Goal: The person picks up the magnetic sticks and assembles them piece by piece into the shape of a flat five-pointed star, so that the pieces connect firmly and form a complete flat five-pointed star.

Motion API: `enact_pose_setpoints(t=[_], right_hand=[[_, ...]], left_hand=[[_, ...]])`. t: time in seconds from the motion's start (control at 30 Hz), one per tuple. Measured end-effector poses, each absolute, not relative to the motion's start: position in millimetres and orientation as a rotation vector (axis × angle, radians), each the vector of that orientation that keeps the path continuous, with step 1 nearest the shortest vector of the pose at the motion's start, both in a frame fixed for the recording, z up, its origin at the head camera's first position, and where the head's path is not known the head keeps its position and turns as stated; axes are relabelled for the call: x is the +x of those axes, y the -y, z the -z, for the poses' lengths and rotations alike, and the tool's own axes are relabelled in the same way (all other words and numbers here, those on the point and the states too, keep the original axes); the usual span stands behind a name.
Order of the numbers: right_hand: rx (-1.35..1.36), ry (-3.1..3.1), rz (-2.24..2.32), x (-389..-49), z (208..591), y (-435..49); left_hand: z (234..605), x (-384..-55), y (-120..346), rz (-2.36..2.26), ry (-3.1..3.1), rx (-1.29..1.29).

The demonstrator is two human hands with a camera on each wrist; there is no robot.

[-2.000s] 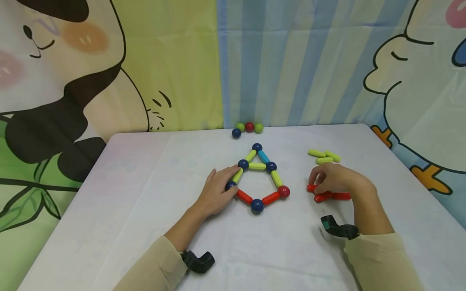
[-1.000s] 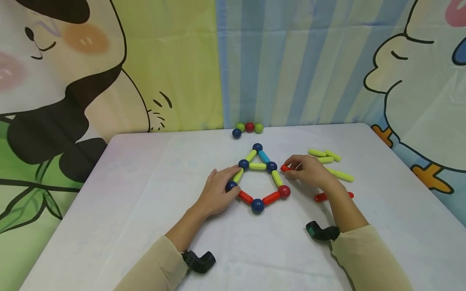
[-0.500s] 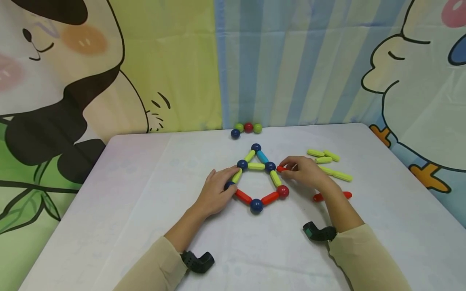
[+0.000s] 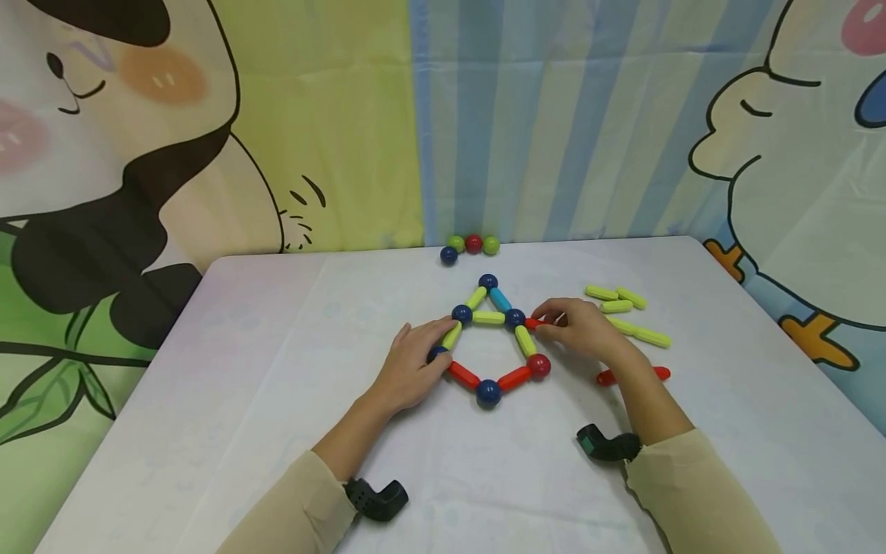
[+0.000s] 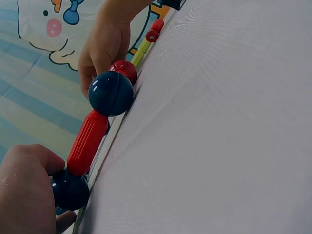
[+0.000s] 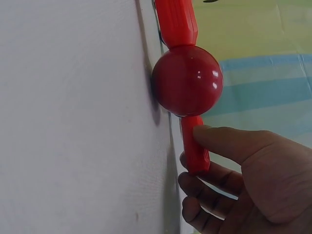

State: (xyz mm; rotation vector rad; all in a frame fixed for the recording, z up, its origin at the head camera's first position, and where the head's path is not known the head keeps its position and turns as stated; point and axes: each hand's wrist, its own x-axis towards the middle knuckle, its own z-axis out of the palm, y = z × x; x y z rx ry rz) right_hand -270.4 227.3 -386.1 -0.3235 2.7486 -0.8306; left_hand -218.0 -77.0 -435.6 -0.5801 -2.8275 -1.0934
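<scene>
A flat frame of magnetic sticks and balls lies mid-table, a triangle joined to a pentagon. My left hand holds its left side, thumb and a finger about the lower-left blue ball and the index fingertip by the upper-left blue ball. On the other side my right hand pinches a red magnetic stick between thumb and fingers. That stick's inner end meets the frame's right blue ball. Below it, the frame's red ball joins a lime stick and a red stick.
Several loose lime sticks lie at the right, with a longer lime piece and red pieces partly behind the right forearm. Blue, red and green balls sit at the table's back edge, before a printed curtain.
My right hand has picked a red stick from the right-hand pile and carried it left; its end now meets the frame's right blue ball. The left hand has stayed in place.
</scene>
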Motion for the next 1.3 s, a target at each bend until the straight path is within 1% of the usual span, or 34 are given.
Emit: enact_pose_setpoints(t=[0.4,0.77,0.97,1.13,1.3], right_hand=[[-0.321,-2.742,0.84,-269.1,382.9,-229.9],[-0.295,-2.75,0.822,-266.3,368.8,-247.8],[-0.334,-2.667,0.907,-263.1,361.2,-260.0],[-0.31,-2.635,0.988,-258.2,354.6,-270.9],[-0.296,-2.595,0.976,-254.1,354.4,-286.5]], left_hand=[[435.0,-217.7,76.3,1.089,2.833,-0.578],[436.5,-219.1,76.8,1.086,2.844,-0.57],[436.3,-219.3,75.8,1.091,2.829,-0.578],[435.6,-217.3,77.7,1.092,2.839,-0.561],[436.2,-218.1,76.1,1.119,2.831,-0.562]])
